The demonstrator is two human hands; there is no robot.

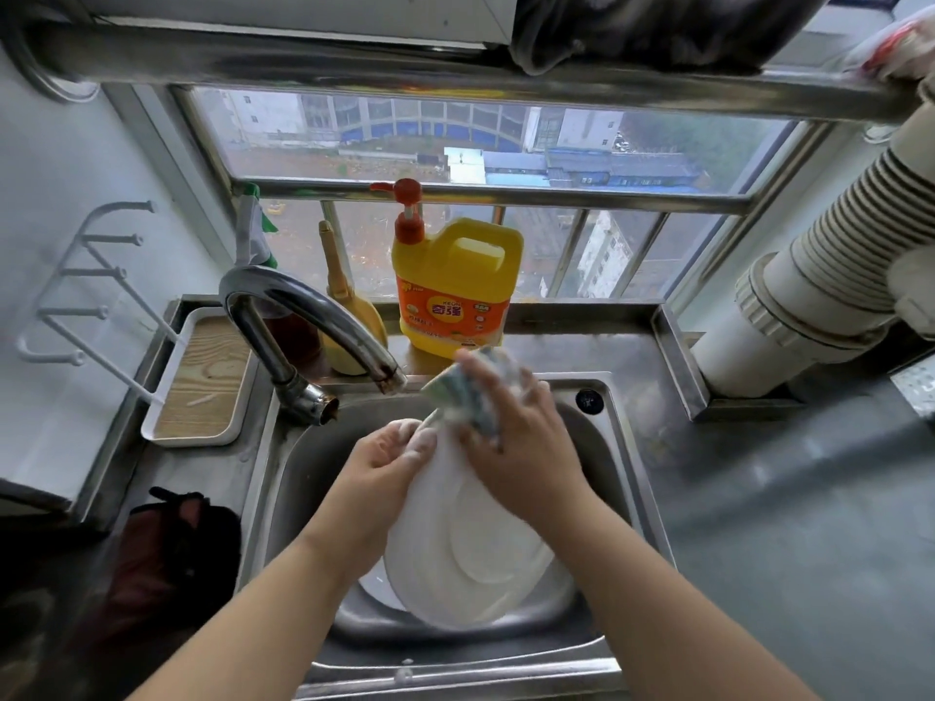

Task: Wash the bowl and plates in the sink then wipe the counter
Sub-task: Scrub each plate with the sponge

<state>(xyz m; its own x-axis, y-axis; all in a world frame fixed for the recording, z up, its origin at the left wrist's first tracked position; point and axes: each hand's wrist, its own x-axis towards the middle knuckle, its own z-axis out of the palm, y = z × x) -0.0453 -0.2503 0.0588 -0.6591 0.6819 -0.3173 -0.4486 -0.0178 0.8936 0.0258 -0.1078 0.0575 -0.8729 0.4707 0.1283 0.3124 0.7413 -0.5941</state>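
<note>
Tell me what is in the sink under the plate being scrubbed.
Under the tilted white plate, a further white dish edge shows at the sink bottom. The plate covers the rest, so its kind and the drain stay hidden.

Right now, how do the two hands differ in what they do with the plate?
The left hand grips the white plate at its upper rim; the right hand holds a sponge against that rim. The right hand is blurred; the left is sharper. Both are over the sink.
</note>
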